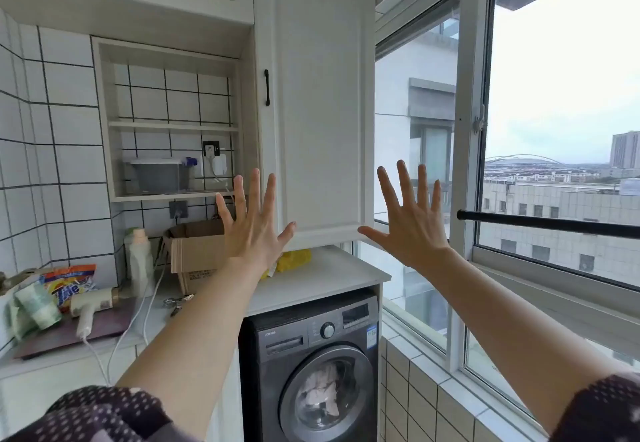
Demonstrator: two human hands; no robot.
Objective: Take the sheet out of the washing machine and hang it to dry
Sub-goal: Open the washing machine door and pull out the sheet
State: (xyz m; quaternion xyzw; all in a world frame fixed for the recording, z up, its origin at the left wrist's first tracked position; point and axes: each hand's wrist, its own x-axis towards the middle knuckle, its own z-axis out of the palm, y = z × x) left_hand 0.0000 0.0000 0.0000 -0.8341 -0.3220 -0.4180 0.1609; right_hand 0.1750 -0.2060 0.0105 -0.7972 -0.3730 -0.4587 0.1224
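Both hands, left (254, 225) & right (410, 221), are held up spread, apart, nothing gripped; sheet (323, 391) is seen below them, bundled behind shut washer door (327, 403); wet cloth could be dragged on floor if pulled w/o gathering.

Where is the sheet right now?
In the head view, the sheet sits low and centre, a pale bundle behind the closed round door of the washing machine, under the white countertop, left of the tiled window wall.
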